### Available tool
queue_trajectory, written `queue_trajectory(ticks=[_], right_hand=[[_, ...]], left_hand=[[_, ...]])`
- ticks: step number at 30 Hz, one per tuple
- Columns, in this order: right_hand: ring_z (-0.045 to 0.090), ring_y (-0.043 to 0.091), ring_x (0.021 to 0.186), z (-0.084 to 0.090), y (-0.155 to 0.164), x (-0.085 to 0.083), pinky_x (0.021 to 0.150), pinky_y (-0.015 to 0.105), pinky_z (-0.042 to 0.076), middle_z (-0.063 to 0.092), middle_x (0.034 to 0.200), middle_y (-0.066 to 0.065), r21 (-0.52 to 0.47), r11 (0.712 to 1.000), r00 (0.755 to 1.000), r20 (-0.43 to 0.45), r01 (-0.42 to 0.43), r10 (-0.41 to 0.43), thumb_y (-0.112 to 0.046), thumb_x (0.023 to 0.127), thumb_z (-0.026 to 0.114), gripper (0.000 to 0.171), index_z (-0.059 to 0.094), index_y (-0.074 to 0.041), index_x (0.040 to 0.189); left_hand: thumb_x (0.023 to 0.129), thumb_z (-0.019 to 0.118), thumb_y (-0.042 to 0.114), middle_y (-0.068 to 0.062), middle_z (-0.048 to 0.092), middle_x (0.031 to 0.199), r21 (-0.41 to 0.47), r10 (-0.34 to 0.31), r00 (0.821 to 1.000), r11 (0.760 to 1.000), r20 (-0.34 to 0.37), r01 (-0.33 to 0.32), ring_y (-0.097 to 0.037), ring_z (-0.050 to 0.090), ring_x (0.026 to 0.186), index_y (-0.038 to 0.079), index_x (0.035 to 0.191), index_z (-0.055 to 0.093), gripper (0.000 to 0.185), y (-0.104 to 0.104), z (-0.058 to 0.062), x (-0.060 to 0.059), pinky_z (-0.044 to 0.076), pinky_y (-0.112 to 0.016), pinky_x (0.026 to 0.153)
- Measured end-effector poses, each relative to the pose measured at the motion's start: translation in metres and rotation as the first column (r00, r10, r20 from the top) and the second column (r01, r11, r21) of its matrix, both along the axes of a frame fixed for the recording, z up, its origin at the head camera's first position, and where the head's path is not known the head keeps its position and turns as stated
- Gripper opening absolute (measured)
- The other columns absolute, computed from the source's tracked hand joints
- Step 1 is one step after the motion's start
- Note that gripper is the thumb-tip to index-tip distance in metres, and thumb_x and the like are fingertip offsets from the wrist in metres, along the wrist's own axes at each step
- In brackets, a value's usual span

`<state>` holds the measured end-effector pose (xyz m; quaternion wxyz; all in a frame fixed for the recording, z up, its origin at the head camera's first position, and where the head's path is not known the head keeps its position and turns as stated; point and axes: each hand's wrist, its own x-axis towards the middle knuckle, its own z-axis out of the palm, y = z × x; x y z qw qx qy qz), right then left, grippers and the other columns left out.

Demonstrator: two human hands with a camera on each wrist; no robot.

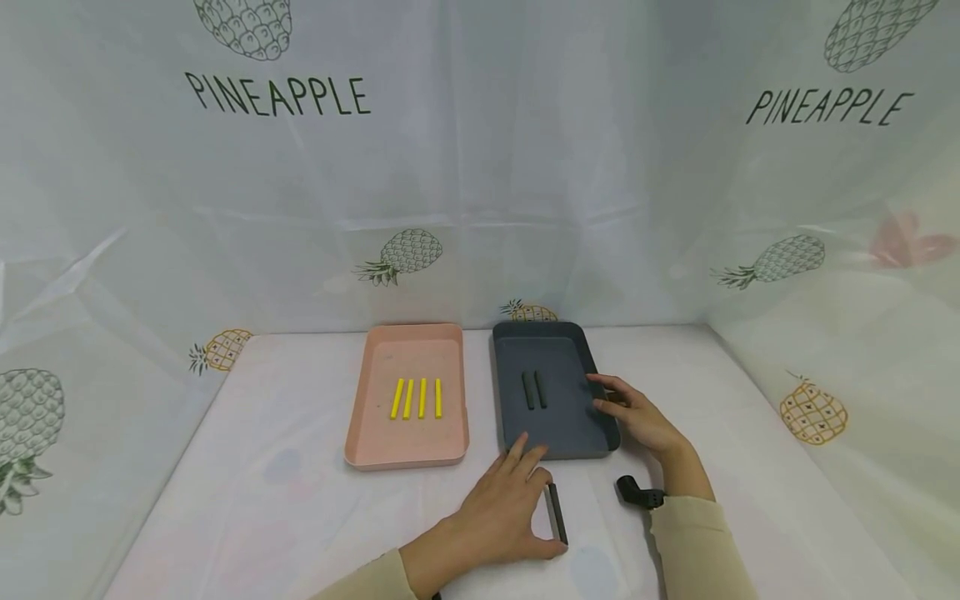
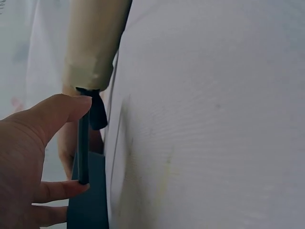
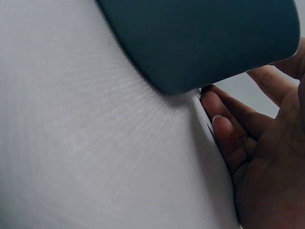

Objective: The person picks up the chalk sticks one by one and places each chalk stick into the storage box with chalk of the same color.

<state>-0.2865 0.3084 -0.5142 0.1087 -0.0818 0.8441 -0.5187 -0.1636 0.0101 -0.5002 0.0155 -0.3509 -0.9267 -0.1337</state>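
My left hand (image 1: 504,507) pinches a short dark stick (image 1: 557,514) by its two ends, thumb at one end and a finger at the other. The stick is close in front of the dark grey tray (image 1: 570,432), and other fingers reach toward the tray's front edge. In the left wrist view, the same stick (image 2: 83,145) spans between thumb and fingertip. At the tray's right side, my right hand (image 1: 641,421) touches the rim with loosely bent fingers. Two dark sticks (image 1: 535,390) lie side by side inside that tray.
Left of the dark tray stands a pink tray (image 1: 408,457) with several yellow sticks (image 1: 422,398) in a row. A black wrist device (image 1: 637,492) sits on the right wrist. White cloth printed with pineapples covers the table (image 1: 285,517) and hangs behind it.
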Motion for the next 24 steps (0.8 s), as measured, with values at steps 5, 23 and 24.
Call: queue_trajectory(ticks=[5,23,24], right_hand=[[0.036,0.041,0.148,-0.002,0.0,-0.001,0.117,0.072,0.029,0.036,0.165,0.011,0.008,1.0,1.0,-0.002,0.0,0.0,-0.031,0.105,0.063,0.054,0.046,-0.026,0.156],[0.04,0.04,0.144,0.0,0.0,0.001,0.114,0.064,0.036,0.038,0.163,0.012,-0.001,1.0,1.0,-0.007,-0.004,0.004,-0.031,0.104,0.063,0.054,0.047,-0.025,0.155],[0.04,0.04,0.144,0.0,-0.001,0.001,0.114,0.063,0.037,0.038,0.163,0.012,-0.003,1.0,1.0,-0.007,-0.004,0.004,-0.03,0.104,0.063,0.054,0.047,-0.025,0.155]], left_hand=[[0.081,0.071,0.077,-0.008,0.049,0.157,0.022,0.003,1.0,1.0,-0.002,-0.003,-0.04,0.04,0.152,0.017,0.131,0.064,0.079,0.001,0.005,-0.002,0.049,-0.05,0.115],[0.081,0.072,0.075,-0.003,0.054,0.155,0.069,0.021,0.991,0.997,0.132,-0.031,-0.035,0.05,0.145,0.021,0.134,0.064,0.075,0.001,0.025,-0.014,0.054,-0.053,0.107],[0.081,0.072,0.075,-0.002,0.053,0.155,0.075,0.021,0.99,0.997,0.142,-0.032,-0.035,0.05,0.145,0.021,0.134,0.064,0.075,0.001,0.025,-0.015,0.054,-0.053,0.107]])
